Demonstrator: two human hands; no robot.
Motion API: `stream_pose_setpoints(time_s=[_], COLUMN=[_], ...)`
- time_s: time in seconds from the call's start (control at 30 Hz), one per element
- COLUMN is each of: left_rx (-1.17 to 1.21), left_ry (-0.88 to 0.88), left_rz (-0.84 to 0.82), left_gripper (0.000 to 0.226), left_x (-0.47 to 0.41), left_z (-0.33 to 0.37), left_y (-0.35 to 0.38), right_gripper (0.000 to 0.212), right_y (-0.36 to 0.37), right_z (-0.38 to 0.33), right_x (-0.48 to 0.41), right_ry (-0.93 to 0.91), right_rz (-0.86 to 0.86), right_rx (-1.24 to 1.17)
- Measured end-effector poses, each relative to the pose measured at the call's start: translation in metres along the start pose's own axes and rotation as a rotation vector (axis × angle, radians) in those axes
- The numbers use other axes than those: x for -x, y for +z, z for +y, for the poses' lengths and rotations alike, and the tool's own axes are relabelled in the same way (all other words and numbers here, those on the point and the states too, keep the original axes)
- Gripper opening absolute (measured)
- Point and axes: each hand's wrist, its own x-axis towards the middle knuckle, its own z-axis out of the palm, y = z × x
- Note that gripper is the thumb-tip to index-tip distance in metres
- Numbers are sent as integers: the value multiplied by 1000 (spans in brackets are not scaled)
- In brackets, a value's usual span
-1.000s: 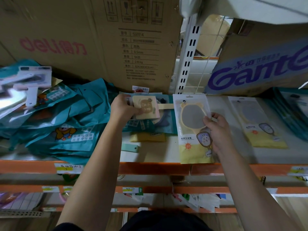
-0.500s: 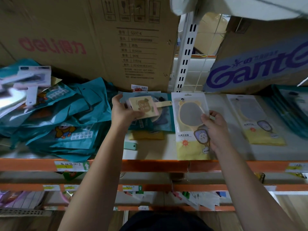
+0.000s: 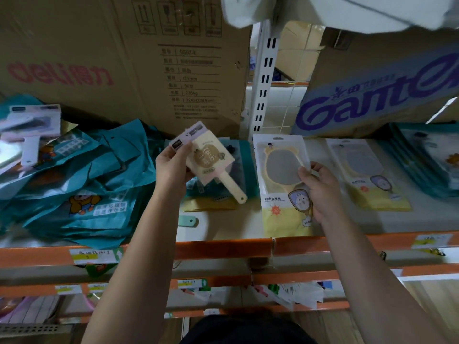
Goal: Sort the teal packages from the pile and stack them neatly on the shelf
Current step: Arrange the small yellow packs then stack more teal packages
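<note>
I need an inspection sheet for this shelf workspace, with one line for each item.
Surface: pale shelf board with an orange front beam carrying labels.
Job's things: loose pile of teal packages at left; neater teal stack at far right.
Clutter: middle yellow mirror package and right yellow mirror package lying flat; small green handle near the front edge.
Hands: left hand grips a cream hand mirror above the shelf; right hand pinches the middle yellow mirror package's right side.
Cables: nothing seen.
Surroundings: cardboard boxes behind, white slotted post between them, lower shelves below.
</note>
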Motion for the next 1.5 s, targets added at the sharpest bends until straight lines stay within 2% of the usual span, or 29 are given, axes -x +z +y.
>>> stream_pose_setpoints(time_s=[0.13, 0.37, 0.53, 0.6, 0.73, 0.87, 1.03, 1.2, 1.4, 1.5], left_rx=[-73, -117, -111, -137, -166, -261, -269, -299, -308, -340], left_ry=[-63, -196, -292, -275, -236, -198, -193, -165, -159, -116], left_rz=[-40, -197, -248, -238, -270, -233, -137, -123, -76, -89], left_gripper=[12, 19, 19, 16, 16, 20, 9, 9, 14, 17], left_x=[0, 7, 17, 22, 34, 45, 51, 56, 57, 59], left_z=[-7, -39, -59, -66, -77, -85, -91, -91, -91, -89], left_y=[22, 74, 112, 124, 142, 152, 156, 159, 159, 159], right_gripper=[36, 22, 32, 30, 16, 13, 21, 21, 40, 56], right_y=[-20, -80, -129, -148, -181, -194, -188, -183, -184, -190], right_z=[-13, -35, -52, -57, -66, -70, -67, -64, -62, -59], right_x=[-2, -13, -28, -36, -61, -87, -114, -126, -132, -135], right_ry=[21, 7, 18, -3, -140, -136, -85, -148, -163, -144], right_rz=[-24, -27, 29, 80, 182, 155, 106, 132, 129, 155], right_rx=[-12, -18, 47, 145, 598, 649, 646, 812, 955, 1008])
